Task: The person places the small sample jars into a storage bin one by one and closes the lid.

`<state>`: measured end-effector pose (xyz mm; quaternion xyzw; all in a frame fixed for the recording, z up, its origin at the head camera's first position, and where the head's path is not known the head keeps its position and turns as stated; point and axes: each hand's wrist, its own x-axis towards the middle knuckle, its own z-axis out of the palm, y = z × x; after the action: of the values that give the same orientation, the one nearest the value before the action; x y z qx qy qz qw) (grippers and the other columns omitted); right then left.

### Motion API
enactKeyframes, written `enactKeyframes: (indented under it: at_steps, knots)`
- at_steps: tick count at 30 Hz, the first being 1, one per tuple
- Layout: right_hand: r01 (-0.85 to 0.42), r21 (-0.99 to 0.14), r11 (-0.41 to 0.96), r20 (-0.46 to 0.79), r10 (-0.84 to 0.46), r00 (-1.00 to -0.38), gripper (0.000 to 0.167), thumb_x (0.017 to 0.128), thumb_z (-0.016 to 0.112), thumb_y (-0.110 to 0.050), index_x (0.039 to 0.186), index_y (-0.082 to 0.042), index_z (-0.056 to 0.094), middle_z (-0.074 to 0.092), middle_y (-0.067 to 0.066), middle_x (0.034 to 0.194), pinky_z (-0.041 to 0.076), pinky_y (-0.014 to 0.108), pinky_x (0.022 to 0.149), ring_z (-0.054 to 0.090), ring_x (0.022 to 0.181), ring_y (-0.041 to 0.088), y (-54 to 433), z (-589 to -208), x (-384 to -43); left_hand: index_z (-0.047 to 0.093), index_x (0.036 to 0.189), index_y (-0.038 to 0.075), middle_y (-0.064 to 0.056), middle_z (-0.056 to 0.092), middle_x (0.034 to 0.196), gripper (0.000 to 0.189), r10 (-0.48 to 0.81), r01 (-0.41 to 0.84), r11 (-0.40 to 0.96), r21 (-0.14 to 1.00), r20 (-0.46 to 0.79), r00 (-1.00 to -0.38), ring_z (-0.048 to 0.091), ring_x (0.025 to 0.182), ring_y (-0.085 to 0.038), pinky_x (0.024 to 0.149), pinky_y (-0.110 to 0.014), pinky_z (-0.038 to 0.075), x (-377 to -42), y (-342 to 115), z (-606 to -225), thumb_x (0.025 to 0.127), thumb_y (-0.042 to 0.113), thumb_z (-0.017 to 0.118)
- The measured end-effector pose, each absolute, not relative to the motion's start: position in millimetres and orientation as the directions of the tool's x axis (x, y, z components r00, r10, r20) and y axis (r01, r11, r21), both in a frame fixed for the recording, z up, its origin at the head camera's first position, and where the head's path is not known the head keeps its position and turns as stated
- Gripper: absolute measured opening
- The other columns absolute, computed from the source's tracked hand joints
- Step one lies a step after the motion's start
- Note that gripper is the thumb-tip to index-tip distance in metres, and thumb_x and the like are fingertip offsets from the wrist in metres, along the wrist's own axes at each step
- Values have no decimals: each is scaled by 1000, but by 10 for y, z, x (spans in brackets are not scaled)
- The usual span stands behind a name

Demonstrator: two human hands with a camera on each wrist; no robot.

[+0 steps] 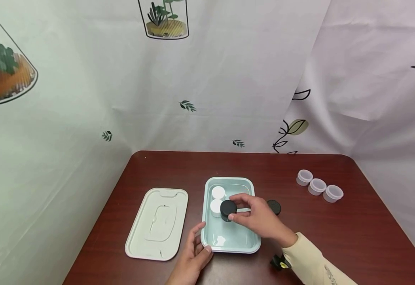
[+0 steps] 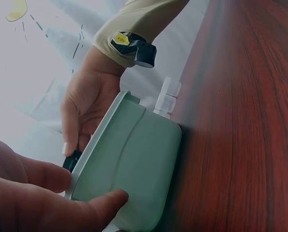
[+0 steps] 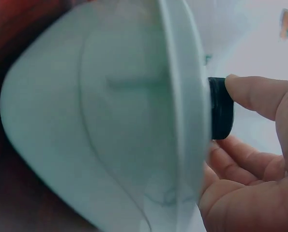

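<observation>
A pale green rectangular container (image 1: 230, 235) stands on the table in the head view. Two small round white-topped jars (image 1: 218, 192) sit inside it along the left side. Close to them, my right hand (image 1: 260, 215) pinches a small black-topped jar (image 1: 228, 209) between thumb and fingers, inside the container's outline. The right wrist view shows its black side (image 3: 221, 108) past the rim, the thumb on its edge. My left hand (image 1: 193, 255) rests its fingertips against the container's front left corner. In the left wrist view those fingers (image 2: 107, 200) touch the wall and rim without wrapping round it.
Left of the container lies a cream rectangular lid (image 1: 157, 223). Another black-topped round jar (image 1: 274, 206) stands to its right, partly behind the right hand. Three translucent lidded cups (image 1: 317, 186) form a slanted row at the back right. A printed cloth (image 1: 228, 79) hangs behind the table.
</observation>
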<state>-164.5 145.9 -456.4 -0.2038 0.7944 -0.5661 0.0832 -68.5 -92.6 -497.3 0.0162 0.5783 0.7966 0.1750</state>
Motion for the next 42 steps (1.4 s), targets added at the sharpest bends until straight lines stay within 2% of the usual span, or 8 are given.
enactKeyframes:
  at_steps: [5, 16, 26, 35, 42]
  knots:
    - [-252, -914, 318, 89, -450, -888, 48, 85, 83, -23, 127, -10, 63, 67, -2, 116, 55, 28, 81, 67, 105, 16, 1317, -4627, -1612, 12, 155, 8, -32, 25, 148, 67, 314, -246, -277, 929, -155, -937, 41, 133, -35, 102, -36, 42, -679, -926, -4980, 101, 1, 51]
    - [-315, -869, 381, 101, -487, -868, 48, 84, 82, -14, 125, 1, 62, 64, 3, 114, 55, 25, 79, 66, 103, 19, 1082, -4753, -1573, 9, 155, 6, -32, 25, 149, 67, 340, -248, -295, 923, -142, -930, 38, 136, -35, 101, -33, 43, -690, -936, -4995, 102, -1, 49]
    - [-329, -812, 483, 91, -452, -887, 42, 81, 84, -12, 117, -5, 64, 61, 1, 103, 55, 31, 78, 64, 94, 17, 978, -4815, -1553, 8, 155, 4, -34, 26, 147, 67, 349, -226, -299, 927, -115, -930, 37, 136, -37, 100, -30, 43, -696, -937, -5004, 102, -2, 48]
    - [-327, -778, 536, 79, -433, -898, 41, 78, 87, -12, 112, -8, 66, 59, -2, 97, 52, 25, 74, 62, 89, 13, 953, -4869, -1556, 9, 155, 3, -34, 26, 148, 66, 346, -201, -286, 937, -95, -933, 35, 137, -40, 100, -30, 42, -697, -935, -4997, 101, -1, 48]
    - [-334, -751, 569, 82, -422, -903, 39, 78, 87, -9, 109, -9, 63, 61, -3, 95, 51, 29, 75, 63, 87, 13, 947, -4856, -1559, 11, 155, 4, -35, 25, 148, 66, 341, -188, -271, 944, -88, -936, 34, 137, -41, 101, -29, 42, -701, -931, -4999, 102, -1, 48]
